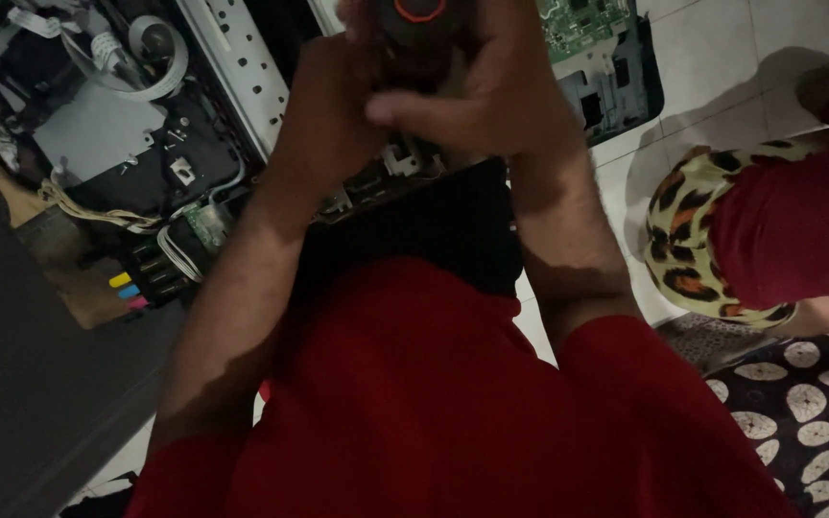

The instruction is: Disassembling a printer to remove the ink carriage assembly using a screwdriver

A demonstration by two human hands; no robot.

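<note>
Both hands, left (333,125) and right (491,96), clamped round dark screwdriver handle (421,24) above opened printer (175,144); best kept upright, pressing steadily.

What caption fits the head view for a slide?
Both hands, left hand and right hand, grip a dark tool above an opened printer.
</note>
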